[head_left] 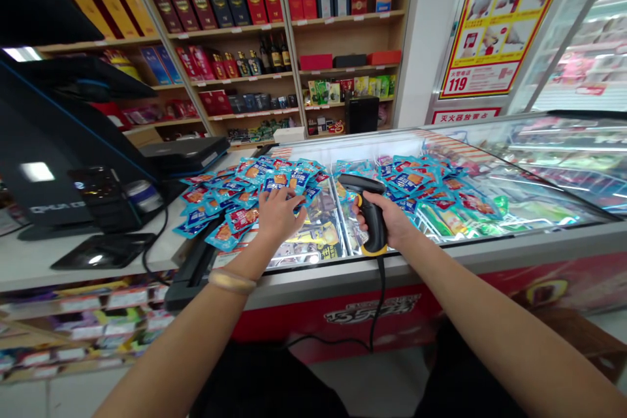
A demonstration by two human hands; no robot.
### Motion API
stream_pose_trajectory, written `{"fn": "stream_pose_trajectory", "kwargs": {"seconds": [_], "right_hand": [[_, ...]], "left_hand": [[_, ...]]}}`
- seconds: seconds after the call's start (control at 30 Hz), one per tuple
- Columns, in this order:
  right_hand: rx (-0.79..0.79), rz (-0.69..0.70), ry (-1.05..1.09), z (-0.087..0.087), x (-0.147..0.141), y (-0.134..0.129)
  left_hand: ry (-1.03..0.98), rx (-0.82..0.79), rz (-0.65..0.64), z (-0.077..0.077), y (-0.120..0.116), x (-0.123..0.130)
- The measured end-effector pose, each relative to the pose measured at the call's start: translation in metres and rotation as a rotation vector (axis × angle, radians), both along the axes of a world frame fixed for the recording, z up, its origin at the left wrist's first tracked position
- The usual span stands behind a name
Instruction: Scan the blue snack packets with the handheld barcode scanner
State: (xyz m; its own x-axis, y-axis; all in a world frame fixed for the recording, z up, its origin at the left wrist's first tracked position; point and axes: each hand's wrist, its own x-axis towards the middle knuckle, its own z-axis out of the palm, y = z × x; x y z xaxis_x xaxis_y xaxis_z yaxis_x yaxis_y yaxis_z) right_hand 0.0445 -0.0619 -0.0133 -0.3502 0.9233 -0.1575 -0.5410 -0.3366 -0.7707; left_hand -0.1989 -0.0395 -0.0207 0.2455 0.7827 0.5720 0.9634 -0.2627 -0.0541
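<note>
A large heap of small blue snack packets (240, 192) lies on the left part of a glass-topped freezer (313, 279). My left hand (279, 212) rests at the right side of this heap, fingers bent and apart over the packets; nothing is seen held in it. In my right hand (385, 219) is a black and yellow barcode scanner (375, 225), its head pointing left and its cable hanging down the freezer front. Behind the scanner, a second heap of similar packets (424, 179) is spread over the glass.
At the left, a counter (24, 268) bears a dark checkout terminal (53, 144), a card-reader-like device (105, 199) and a black printer-like box (189, 151). Shelves (255, 29) of boxes and bottles stand behind. The scanner cable loops below the freezer's edge.
</note>
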Motion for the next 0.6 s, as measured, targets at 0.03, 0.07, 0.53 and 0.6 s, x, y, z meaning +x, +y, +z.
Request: {"fn": "stream_pose_trajectory", "kwargs": {"seconds": [0.03, 0.07, 0.53, 0.6], "right_hand": [[0.000, 0.002, 0.004, 0.000, 0.000, 0.000], [-0.002, 0.004, 0.007, 0.000, 0.000, 0.000], [-0.001, 0.020, 0.015, -0.003, -0.001, 0.001], [0.001, 0.031, 0.005, -0.003, -0.001, 0.000]], "left_hand": [[-0.016, 0.002, -0.008, 0.000, 0.000, 0.000], [-0.038, 0.001, -0.012, 0.000, 0.001, 0.000], [-0.632, 0.114, 0.029, -0.005, 0.015, -0.009], [-0.745, 0.108, -0.011, -0.006, 0.018, -0.012]]}}
